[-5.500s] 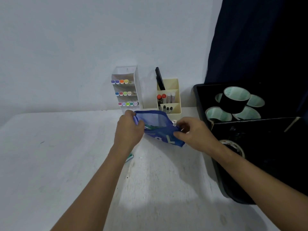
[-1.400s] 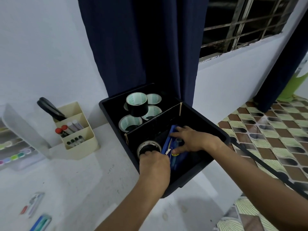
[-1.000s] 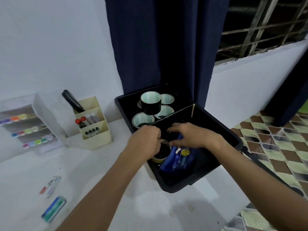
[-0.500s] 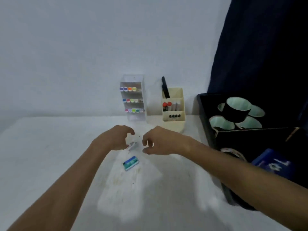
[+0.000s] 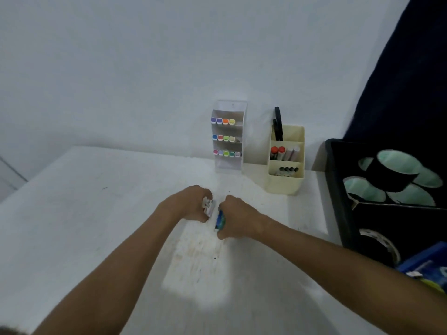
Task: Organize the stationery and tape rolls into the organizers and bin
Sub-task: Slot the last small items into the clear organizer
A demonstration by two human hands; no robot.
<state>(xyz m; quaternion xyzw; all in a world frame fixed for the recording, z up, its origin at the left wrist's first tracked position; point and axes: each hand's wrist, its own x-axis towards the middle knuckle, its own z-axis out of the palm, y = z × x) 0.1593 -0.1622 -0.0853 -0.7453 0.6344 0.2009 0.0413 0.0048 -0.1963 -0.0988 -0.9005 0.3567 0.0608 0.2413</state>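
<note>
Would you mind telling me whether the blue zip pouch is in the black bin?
In: the blue zip pouch lies inside the black bin's near compartment.

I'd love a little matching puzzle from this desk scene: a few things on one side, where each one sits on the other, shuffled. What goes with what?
Things:
1. blue pouch
2. black scissors
3. blue-green eraser
4. small white item

Places:
A. in the left hand
B. front section of the black bin
C. in the right hand
D. back slot of the cream organizer

Pairs: 1-B, 2-D, 3-C, 4-A
</note>
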